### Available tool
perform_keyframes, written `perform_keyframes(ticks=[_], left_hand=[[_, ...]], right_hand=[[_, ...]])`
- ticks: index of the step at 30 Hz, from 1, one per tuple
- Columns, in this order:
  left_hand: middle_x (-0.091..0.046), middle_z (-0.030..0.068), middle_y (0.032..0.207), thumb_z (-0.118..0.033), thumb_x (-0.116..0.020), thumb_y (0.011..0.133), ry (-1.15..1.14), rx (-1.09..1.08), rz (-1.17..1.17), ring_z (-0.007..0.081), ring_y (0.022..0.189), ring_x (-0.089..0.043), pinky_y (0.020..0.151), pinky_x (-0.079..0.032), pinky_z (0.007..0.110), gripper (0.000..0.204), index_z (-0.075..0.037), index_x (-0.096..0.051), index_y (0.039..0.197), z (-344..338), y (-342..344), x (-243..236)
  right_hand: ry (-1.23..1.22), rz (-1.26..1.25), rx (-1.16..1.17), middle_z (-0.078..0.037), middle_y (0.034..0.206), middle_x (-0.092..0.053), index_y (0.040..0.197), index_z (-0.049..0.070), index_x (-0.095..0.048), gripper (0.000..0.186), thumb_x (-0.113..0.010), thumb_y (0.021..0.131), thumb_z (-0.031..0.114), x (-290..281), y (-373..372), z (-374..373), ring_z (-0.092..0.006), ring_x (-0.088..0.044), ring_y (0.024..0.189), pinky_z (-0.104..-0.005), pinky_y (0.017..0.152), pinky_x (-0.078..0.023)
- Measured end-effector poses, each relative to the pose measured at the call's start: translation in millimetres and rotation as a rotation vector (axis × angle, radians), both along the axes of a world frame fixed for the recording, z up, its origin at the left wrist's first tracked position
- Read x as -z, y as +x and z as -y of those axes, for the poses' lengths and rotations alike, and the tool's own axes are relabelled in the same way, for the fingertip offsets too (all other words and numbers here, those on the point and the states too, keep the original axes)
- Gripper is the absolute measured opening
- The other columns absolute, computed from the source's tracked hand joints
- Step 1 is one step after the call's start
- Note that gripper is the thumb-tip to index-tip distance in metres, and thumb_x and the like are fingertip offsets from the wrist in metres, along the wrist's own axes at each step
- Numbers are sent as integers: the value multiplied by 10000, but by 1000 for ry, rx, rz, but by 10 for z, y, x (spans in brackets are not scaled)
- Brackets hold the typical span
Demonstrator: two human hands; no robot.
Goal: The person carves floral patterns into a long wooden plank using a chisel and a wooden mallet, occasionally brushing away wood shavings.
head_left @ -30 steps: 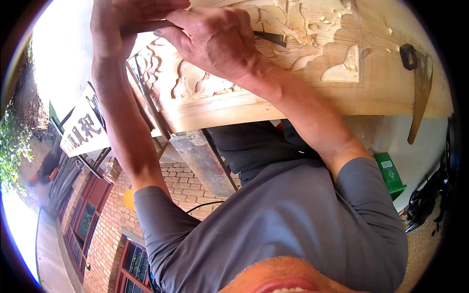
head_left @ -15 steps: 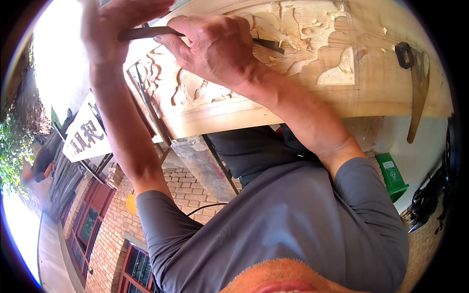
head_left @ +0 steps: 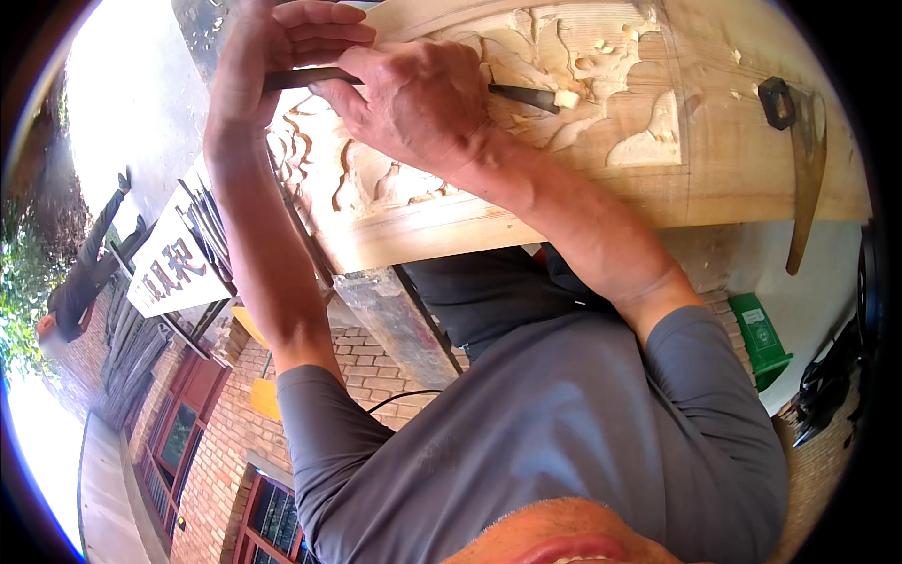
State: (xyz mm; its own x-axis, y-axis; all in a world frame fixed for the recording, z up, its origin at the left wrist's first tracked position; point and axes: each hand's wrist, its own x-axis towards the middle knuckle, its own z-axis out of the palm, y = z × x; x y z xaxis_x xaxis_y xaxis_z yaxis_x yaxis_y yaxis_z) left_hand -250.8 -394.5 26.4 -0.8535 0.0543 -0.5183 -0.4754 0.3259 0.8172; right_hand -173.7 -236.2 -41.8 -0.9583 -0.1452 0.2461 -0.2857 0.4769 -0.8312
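My right hand (head_left: 423, 99) is wrapped round a wood chisel (head_left: 526, 97), whose blade slants out past the little-finger side onto the carved board. A pale wood chip (head_left: 567, 99) sits at the blade's tip. My left hand (head_left: 268, 66) is open, fingers stretched out, its palm against the butt end of the chisel's dark handle (head_left: 310, 78). Under both hands lies the wooden board (head_left: 451, 230), carved in relief with leafy, curling shapes. Loose shavings are scattered over the carving.
A tool with a dark head and curved wooden handle (head_left: 803, 188) lies at the board's right. Several long, thin tools (head_left: 205, 226) stand by a white sign (head_left: 169, 273) at left. A green bin (head_left: 761, 340) stands below right. Another person (head_left: 80, 291) is far left.
My left hand has come right, from a blur beside the handle's end to rest against it. The chisel tip has shifted slightly right and down, and a chip now shows there.
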Motion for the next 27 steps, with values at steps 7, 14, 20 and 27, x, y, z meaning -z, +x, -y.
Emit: perform_keyframes(ticks=[7, 14, 20, 27], left_hand=[[-693, 345, 1399, -899, -144, 1033, 321, -72, -199, 463, 1286, -703, 1189, -504, 569, 1219, 146, -575, 1487, 355, -42, 217], [-695, 268, 1386, -923, -314, 1013, 632, -501, -716, 333, 1324, -687, 1174, -527, 477, 1140, 72, -561, 1511, -34, 1480, 518], [-424, 223, 1652, -1018, -562, 797, 402, -611, -499, 308, 1515, -484, 1234, -429, 488, 1497, 120, -177, 1691, -1197, 2004, 610], [-528, 200, 1524, -758, -797, 807, 377, -553, -528, 286, 1385, -571, 1161, -484, 455, 1257, 110, -339, 1593, -1212, 1809, 785]], right_hand=[[97, -167, 34, -49, 658, -685, 821, 140, -736, 283, -856, 931, 373, -57, 17, -21, -252, -717, 568, -400, 496, -539], [-189, -272, -127, -25, 723, -665, 1187, 101, -738, 353, -867, 929, 306, -365, 253, -136, -190, -670, 557, -355, 483, -538], [-139, -374, -31, -27, 746, -704, 1238, 114, -799, 336, -852, 952, 281, -256, -50, 14, -193, -697, 597, -342, 515, -570], [-248, -398, 25, -46, 763, -719, 1235, 99, -805, 358, -887, 924, 257, -64, -218, 61, -246, -722, 644, -378, 554, -574]])
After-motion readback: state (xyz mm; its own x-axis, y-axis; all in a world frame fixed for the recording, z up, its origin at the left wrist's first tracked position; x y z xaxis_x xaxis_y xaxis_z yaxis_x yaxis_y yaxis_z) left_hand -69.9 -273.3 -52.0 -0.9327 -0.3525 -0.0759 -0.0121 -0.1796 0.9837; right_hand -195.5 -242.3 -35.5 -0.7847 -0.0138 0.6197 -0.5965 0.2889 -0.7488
